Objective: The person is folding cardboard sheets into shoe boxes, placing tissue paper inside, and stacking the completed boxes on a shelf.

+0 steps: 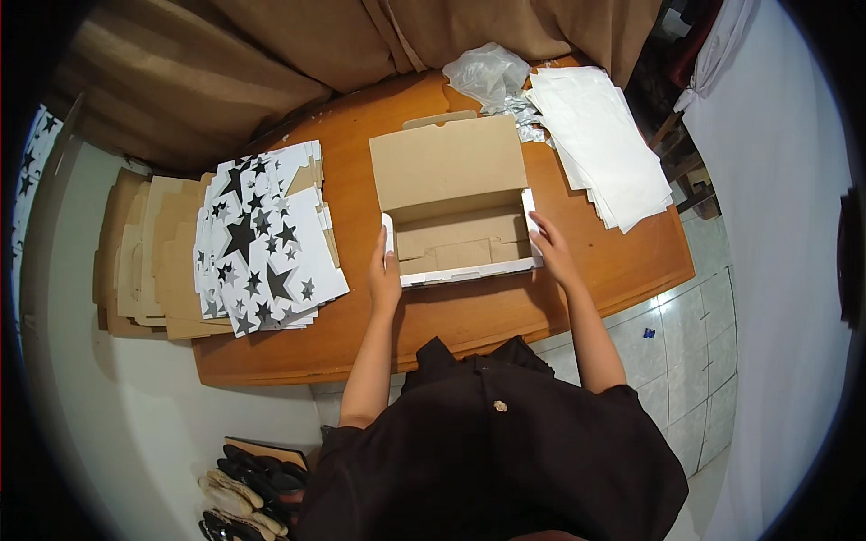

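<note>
A cardboard box [451, 167] stands on the wooden table in front of me, its brown lid raised and leaning back with a tuck flap at the far edge. Its inside is plain brown and holds nothing that I can see; the side and front rims show white. My left hand [385, 275] grips the box's left side wall, thumb toward the rim. Against the right side wall, my right hand [552, 243] holds on the same way, fingers partly hidden behind the wall.
On the left lie stacked flat box blanks [257, 239] with black and grey stars, beside brown cardboard sheets [171, 243]. White paper sheets [600, 144] lie at the far right, near a clear plastic bag [487, 74] and small silvery packets [523, 117]. Shoes [248, 487] sit on the floor lower left.
</note>
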A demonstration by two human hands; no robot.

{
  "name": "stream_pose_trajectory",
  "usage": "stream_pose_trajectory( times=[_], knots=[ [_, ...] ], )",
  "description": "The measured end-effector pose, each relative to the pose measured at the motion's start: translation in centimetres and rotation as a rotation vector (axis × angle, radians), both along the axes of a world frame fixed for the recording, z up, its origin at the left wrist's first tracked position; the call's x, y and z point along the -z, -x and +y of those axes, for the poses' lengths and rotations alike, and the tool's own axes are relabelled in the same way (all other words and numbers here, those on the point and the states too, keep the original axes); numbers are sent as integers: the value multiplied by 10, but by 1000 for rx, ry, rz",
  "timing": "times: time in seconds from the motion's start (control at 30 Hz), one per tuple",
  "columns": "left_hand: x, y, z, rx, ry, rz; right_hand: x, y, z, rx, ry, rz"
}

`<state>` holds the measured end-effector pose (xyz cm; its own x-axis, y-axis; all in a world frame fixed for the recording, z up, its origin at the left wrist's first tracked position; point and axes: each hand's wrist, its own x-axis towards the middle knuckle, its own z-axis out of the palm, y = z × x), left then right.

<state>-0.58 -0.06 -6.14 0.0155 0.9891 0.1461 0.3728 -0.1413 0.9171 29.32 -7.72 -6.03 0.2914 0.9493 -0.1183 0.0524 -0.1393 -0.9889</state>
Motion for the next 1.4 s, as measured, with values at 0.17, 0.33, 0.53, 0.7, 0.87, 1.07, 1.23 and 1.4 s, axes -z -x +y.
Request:
stream_pose_trajectory(
  times=[0.17, 0.33, 0.53, 0.7, 0.87, 1.07, 1.23, 1.4],
  knots=[
    [-10, 30, -29, 32, -498, 313, -20, 51, -52, 308, -261, -738],
    [-14, 30, -35, 418, -570, 480, -12, 89, -64, 128, -123, -1116],
    [-3, 34, -26, 472, -496, 422, -10, 88, -51, 164, -90, -1199],
    [-4, 32, -24, 485, -534, 428, -19, 80, -42, 67, -98, -1127],
    [-12, 22, -34, 382, -541, 478, -36, 67, -37, 0, -179, -1010],
    [-26, -19, -45, 164, -604, 535, -40, -13, -9, 188, -238, -985],
    [-38, -95, -50, -32, -614, 448, 19, -130, -3, 410, 157, -896],
    [-55, -181, -47, 156, -610, 344, 23, -164, -23, 294, 348, -1086]
  ],
)
